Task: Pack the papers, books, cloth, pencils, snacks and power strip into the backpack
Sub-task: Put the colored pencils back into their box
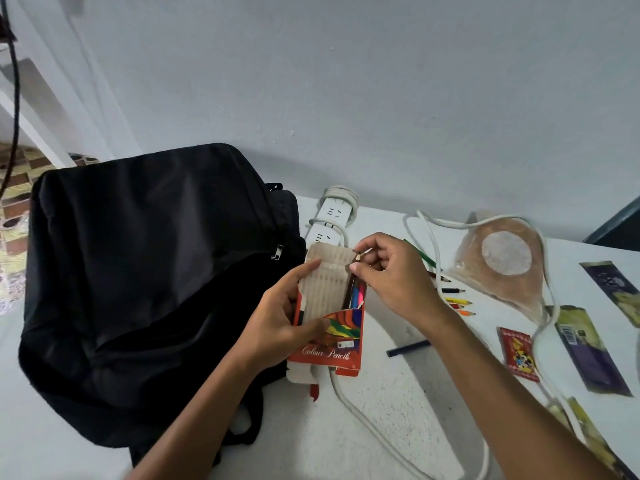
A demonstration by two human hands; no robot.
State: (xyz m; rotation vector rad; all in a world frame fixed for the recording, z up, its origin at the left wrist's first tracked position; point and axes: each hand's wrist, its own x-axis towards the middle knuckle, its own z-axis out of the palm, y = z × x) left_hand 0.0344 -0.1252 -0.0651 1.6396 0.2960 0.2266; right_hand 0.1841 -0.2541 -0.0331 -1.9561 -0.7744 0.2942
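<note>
A black backpack [138,289] lies on the white table at the left. My left hand [287,317] grips an orange colour pencil box [329,344] with its flap raised. A few pencils stand inside the box. My right hand [391,271] pinches a brown pencil [351,278] by its tip, with its lower end in the box. Several loose pencils [457,301] lie to the right, and a dark blue pencil [408,348] lies nearer me. The white power strip [329,220] rests behind the box, its cord [353,407] trailing across the table. Snack packets [517,351] lie at the right.
A clear bag with a round brownish snack [502,268] sits at the back right, under a loop of cord. Long dark and yellow wrappers [588,351] lie along the right edge. A pale wall stands close behind the table. A patterned floor shows at far left.
</note>
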